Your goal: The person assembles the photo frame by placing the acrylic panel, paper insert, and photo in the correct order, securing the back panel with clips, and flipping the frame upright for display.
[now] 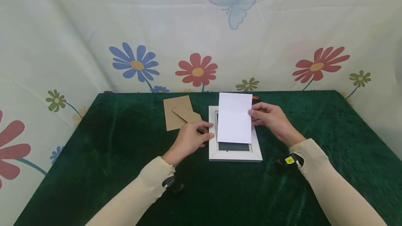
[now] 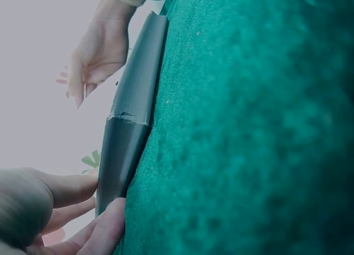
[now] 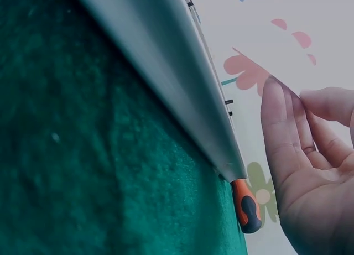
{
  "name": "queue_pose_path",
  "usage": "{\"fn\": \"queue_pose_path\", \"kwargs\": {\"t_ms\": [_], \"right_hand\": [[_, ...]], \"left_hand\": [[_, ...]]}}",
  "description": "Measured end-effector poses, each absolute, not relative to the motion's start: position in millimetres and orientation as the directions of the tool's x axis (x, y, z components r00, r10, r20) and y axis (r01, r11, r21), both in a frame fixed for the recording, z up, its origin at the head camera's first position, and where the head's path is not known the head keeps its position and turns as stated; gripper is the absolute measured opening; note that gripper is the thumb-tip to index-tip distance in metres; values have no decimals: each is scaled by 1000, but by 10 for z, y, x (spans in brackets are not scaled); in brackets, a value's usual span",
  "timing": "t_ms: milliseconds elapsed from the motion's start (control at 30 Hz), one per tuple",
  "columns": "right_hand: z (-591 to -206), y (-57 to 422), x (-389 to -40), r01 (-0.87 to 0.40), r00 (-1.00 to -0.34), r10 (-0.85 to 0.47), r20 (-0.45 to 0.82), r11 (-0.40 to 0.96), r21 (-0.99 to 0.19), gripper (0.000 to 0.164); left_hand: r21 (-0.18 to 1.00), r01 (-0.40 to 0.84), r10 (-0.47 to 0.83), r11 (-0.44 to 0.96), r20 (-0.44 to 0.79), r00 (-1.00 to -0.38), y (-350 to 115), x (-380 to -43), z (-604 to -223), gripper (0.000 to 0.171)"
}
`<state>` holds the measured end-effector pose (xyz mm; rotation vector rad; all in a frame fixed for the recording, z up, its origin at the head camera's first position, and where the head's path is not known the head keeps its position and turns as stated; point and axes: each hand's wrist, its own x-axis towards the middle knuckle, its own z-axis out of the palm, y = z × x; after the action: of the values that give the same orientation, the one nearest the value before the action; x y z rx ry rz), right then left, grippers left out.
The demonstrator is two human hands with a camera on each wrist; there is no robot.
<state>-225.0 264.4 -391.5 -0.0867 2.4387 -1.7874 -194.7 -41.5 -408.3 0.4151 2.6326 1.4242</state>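
A white picture frame (image 1: 235, 155) lies flat, with a dark panel showing inside its opening. My left hand (image 1: 190, 137) holds the frame by its left side, thumb and fingers at the outer edge; the left wrist view shows these fingers (image 2: 113, 224) against the frame's side (image 2: 133, 83). Between thumb and fingers, my right hand (image 1: 273, 119) pinches the right edge of a white sheet (image 1: 235, 118). The sheet is tilted above the frame and hides much of its opening. In the right wrist view, small dark tabs (image 3: 229, 102) stick out along the frame's inner edge.
Left of the frame lies a brown backing board (image 1: 172, 114) with an angled brown flap (image 1: 188, 115) on it. Behind the frame, an orange and black tool handle (image 3: 246, 208) shows. Dark green cloth (image 1: 125, 142) covers the table, and a flower-patterned curtain (image 1: 270, 27) hangs behind.
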Motion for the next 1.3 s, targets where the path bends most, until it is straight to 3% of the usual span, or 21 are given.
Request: {"fn": "queue_pose_path", "kwargs": {"t_ms": [667,1300], "right_hand": [[-3903,2659,-2227,48,-970,-198,-142,416,-908,45],[-3918,2663,-2241,-52,-959,-259,-115,559,-828,30]], "left_hand": [[831,177,295,528,16,-955,-412,-1945,-4067,41],[837,180,296,516,23,-955,-413,-1947,-4060,39]]}}
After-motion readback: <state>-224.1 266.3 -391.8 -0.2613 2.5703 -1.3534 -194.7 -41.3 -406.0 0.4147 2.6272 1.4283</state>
